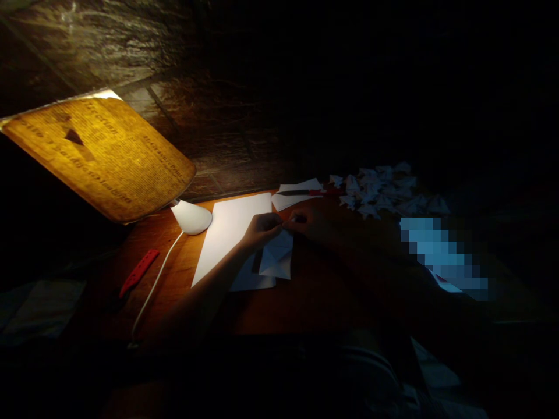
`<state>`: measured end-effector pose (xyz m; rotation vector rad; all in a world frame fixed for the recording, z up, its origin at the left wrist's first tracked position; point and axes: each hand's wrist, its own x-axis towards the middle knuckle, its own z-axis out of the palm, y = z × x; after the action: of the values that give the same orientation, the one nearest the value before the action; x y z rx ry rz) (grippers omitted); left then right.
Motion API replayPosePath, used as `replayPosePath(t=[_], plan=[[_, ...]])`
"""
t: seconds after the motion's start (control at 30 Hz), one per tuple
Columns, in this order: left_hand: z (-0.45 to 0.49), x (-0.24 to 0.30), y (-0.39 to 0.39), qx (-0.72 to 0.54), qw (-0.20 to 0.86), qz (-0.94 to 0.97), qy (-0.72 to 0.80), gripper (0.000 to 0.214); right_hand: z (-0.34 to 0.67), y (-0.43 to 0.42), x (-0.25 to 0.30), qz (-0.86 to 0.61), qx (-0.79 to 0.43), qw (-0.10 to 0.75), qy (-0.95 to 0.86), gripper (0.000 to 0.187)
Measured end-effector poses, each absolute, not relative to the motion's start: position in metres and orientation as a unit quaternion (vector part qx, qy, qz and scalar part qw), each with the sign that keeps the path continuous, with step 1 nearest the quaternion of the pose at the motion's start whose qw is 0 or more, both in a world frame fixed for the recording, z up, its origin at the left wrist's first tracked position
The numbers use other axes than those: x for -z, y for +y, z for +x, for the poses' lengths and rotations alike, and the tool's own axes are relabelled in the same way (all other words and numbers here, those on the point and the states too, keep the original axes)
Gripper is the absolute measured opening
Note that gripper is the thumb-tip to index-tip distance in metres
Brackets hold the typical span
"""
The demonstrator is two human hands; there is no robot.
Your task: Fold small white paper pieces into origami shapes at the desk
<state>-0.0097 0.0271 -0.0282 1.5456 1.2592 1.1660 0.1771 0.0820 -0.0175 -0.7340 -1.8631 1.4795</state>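
- Stone-patterned wall [109, 46] beyond the fingers; lost in darkness on the right
- Wooden table [186, 262] under both hands; near edge fades into black
- Lamp [122, 151], left of the fingers, printed shade; lettering too blurred to read in full
- Large white paper [227, 238], below and left of the fingers; partly covered by the left forearm and hand
- Heap of folded papers [371, 183], beyond and right of the fingers; dim, overlapping, count not possible
- Pixelated bright patch [441, 256], well right of the fingers; identity masked
- Smaller white sheets [286, 202] just beyond the fingers, crossed by a dark-bladed, red-handled tool [317, 192]
- Left hand [262, 228] and right hand [309, 224]: fingertips nearly meeting, both pinching the far edge of the creased paper [277, 259]; right hand in shadow, exact grip hard to make out
- Creased paper hangs on the near side of the fingertips, top edge hidden
- Red tool [138, 272], well left of the fingers; lower end lost in shadow
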Motion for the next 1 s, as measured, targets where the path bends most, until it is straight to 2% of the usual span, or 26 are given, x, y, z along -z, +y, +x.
replayPosePath(t=[0.3, 0.53, 0.7, 0.83, 1.0], plan=[[-0.007, 0.025, 0.029, -0.474, 0.390, 0.603, 0.509, 0.039, 0.177, 0.081, 0.012, -0.347, -0.561, 0.392, -0.641, 0.024], [-0.006, 0.024, 0.030, -0.491, 0.405, 0.593, 0.494, 0.039, 0.178, 0.082, 0.008, -0.370, -0.582, 0.416, -0.593, 0.036], [-0.008, 0.026, 0.030, -0.487, 0.402, 0.590, 0.502, 0.041, 0.179, 0.080, 0.004, -0.357, -0.615, 0.375, -0.595, 0.038], [-0.008, 0.024, 0.026, -0.488, 0.399, 0.584, 0.511, 0.034, 0.179, 0.076, 0.001, -0.376, -0.604, 0.339, -0.615, 0.030], [-0.006, 0.024, 0.026, -0.485, 0.400, 0.587, 0.510, 0.034, 0.179, 0.072, 0.000, -0.400, -0.601, 0.349, -0.598, 0.019]])
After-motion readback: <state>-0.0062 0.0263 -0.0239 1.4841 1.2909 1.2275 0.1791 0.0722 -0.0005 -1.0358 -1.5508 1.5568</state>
